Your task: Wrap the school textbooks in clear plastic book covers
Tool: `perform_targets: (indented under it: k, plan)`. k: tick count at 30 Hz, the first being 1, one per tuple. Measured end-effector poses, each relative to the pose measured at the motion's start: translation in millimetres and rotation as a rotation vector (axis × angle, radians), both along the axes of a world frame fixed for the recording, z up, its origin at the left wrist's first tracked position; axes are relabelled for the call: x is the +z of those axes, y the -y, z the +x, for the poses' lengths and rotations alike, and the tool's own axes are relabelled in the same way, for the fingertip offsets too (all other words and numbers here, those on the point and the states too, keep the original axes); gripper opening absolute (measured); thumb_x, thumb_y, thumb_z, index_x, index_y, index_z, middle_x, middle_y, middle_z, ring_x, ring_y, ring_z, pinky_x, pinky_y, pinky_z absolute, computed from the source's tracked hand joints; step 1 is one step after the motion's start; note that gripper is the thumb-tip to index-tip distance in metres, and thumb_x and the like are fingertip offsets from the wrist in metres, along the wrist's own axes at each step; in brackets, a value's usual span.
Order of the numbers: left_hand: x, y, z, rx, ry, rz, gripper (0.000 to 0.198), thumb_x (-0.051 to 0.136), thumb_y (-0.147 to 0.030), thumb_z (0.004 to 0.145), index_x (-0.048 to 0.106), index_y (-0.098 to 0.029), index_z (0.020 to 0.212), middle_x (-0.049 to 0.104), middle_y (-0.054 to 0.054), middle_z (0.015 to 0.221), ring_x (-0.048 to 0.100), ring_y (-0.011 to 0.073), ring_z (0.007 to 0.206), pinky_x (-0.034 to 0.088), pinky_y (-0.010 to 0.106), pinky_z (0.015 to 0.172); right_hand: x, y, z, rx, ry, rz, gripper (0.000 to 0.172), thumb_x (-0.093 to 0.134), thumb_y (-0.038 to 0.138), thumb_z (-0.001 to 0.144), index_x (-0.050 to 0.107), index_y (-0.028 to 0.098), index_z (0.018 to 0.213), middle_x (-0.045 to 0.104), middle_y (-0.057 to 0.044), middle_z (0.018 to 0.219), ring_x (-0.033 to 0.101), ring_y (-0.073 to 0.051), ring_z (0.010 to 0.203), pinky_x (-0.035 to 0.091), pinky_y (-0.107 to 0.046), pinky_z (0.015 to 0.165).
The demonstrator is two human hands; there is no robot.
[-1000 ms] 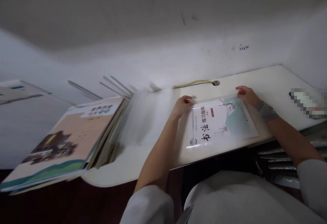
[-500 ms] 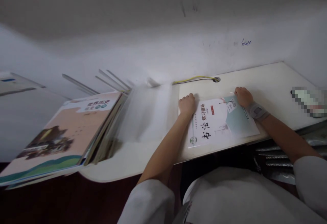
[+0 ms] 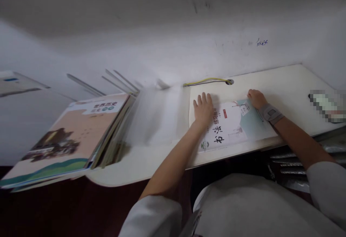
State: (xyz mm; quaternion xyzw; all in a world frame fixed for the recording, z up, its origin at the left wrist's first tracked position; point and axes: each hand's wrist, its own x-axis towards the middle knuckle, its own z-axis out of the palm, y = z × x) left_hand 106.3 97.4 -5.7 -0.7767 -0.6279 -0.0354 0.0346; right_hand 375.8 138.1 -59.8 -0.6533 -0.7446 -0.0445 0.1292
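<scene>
A thin book (image 3: 232,125) with a white and pale green cover is pressed by a left hand (image 3: 203,109) on a white desk (image 3: 292,92). The hand is laid flat, palm down, its fingers stretched out and slightly parted, and part of the printed cover is hidden beneath it. The right hand (image 3: 257,99), banded at the wrist by a gray watch (image 3: 272,113), is set at the book's far right corner with its fingers curled in; whether the edge is pinched between them cannot be told. The book is laid flat near the desk's front edge. To its left, clear plastic sheets (image 3: 154,118) are spread, and beyond them a stack of books (image 3: 81,132) is topped by a pink cover. Behind, a yellow cable (image 3: 205,81) is run into a round hole (image 3: 229,82). At far right, a phone-shaped object (image 3: 325,105) is blurred out.
</scene>
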Motion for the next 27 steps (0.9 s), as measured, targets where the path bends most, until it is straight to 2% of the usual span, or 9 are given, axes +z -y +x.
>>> perform_targets:
  k: [3,6,9,13,15,17,19,23,27]
  plan:
    - [-2.5,43,26,-0.172,0.028,-0.133,0.056,0.029,-0.037,0.097,0.027,-0.012,0.146,0.027,0.017,0.153,0.022,0.0333,0.141,0.026,0.053,0.11,-0.6,0,0,0.0,-0.024,0.015,0.023,0.037,0.015,0.088,0.06,0.013,0.091,0.065,-0.015,0.089,0.055,-0.024,0.081,0.038,-0.033,0.072]
    - [-18.1,74,44,-0.213,0.035,-0.212,0.064,0.024,-0.048,0.096,0.028,-0.009,0.146,0.023,0.019,0.154,0.019,0.0372,0.141,0.022,0.059,0.11,1.1,0,5,-0.005,-0.051,0.018,0.024,0.037,0.015,0.087,0.061,0.013,0.091,0.066,-0.014,0.088,0.056,-0.024,0.082,0.04,-0.033,0.073]
    - [-35.1,85,47,-0.2,0.048,-0.16,0.067,0.022,-0.049,0.096,0.026,-0.007,0.147,0.017,0.018,0.156,0.014,0.0384,0.143,0.014,0.061,0.111,8.9,3,11,-0.039,-0.079,0.034,0.031,0.034,0.013,0.086,0.06,0.011,0.102,0.066,-0.015,0.094,0.058,-0.025,0.086,0.043,-0.036,0.076]
    - [-44.2,82,45,-0.203,0.085,-0.129,0.066,0.021,-0.049,0.095,0.025,-0.01,0.148,0.017,0.016,0.156,0.013,0.0369,0.143,0.011,0.06,0.112,23.5,35,-17,-0.054,-0.076,0.125,0.047,0.035,0.016,0.087,0.043,0.002,0.131,0.047,-0.027,0.134,0.042,-0.034,0.125,0.035,-0.05,0.097]
    - [-43.7,80,45,-0.208,0.093,-0.141,0.065,0.023,-0.047,0.095,0.024,-0.01,0.149,0.017,0.015,0.156,0.012,0.0366,0.143,0.01,0.06,0.113,25.2,63,-50,0.136,-0.055,0.118,0.053,0.037,0.027,0.091,0.036,0.009,0.14,0.039,-0.019,0.145,0.027,-0.032,0.138,0.025,-0.05,0.108]
    - [-42.2,79,43,-0.231,0.091,-0.173,0.063,0.029,-0.043,0.094,0.023,-0.012,0.149,0.017,0.013,0.157,0.01,0.0353,0.144,0.009,0.058,0.114,20.7,91,-82,0.389,-0.049,0.052,0.054,0.028,0.035,0.095,0.031,0.014,0.145,0.041,-0.014,0.146,0.027,-0.025,0.14,0.025,-0.046,0.111]
    - [-41.5,78,35,-0.251,0.096,-0.198,0.062,0.03,-0.039,0.094,0.021,-0.014,0.15,0.018,0.01,0.157,0.01,0.0321,0.145,0.01,0.054,0.115,12.2,111,-95,0.473,-0.056,-0.007,0.058,0.024,0.043,0.096,0.029,0.014,0.146,0.038,-0.013,0.149,0.03,-0.023,0.139,0.027,-0.045,0.111]
    - [-44.4,80,5,-0.133,0.127,-0.152,0.06,0.021,-0.04,0.096,0.023,-0.011,0.149,0.022,0.011,0.156,0.017,0.0283,0.144,0.013,0.05,0.116,-1.3,122,-50,0.342,0.026,-0.056,0.064,0.028,0.048,0.095,0.037,0.006,0.142,0.036,-0.02,0.148,0.031,-0.03,0.138,0.028,-0.048,0.109]
    - [-43.2,85,-18,0.02,0.093,-0.09,0.062,0.022,-0.041,0.096,0.029,-0.006,0.146,0.027,0.017,0.153,0.021,0.0313,0.142,0.011,0.053,0.115,3.2,116,5,0.176,0.139,-0.099,0.061,0.029,0.045,0.095,0.037,0.005,0.141,0.035,-0.02,0.149,0.033,-0.032,0.136,0.028,-0.05,0.107]
